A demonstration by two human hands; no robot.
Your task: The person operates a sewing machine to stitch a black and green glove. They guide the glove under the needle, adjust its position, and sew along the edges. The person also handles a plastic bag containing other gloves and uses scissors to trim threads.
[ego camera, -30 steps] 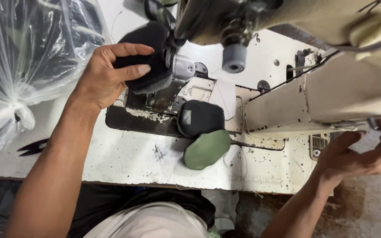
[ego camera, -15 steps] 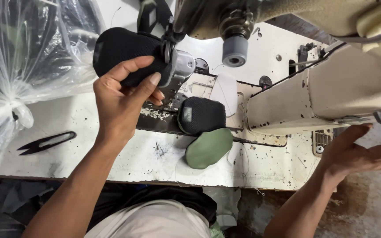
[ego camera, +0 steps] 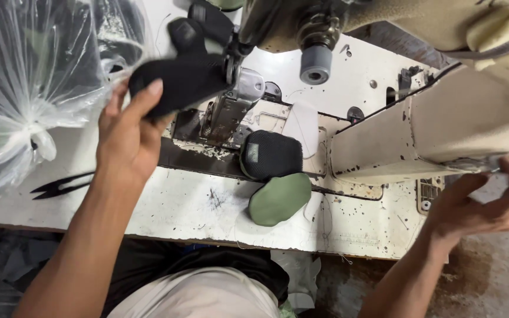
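a worn white work table (ego camera: 195, 212), speckled with dark spots, filled the middle of the frame, a dark slot cut across it. a cream machine body (ego camera: 443, 123) stretched across the upper right. a clear plastic bag (ego camera: 25, 82), knotted, bulged at the upper left. a brownish dusty floor (ego camera: 490, 282) showed at the lower right. the light was even and soft.

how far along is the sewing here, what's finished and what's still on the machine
Looks done: a black padded piece and a green one lie on the sewing machine bed. In hand: the left hand grips another black fabric piece at the presser foot; the right hand rests by the machine's end. What remains cannot be told; the plastic bag holds unclear contents.
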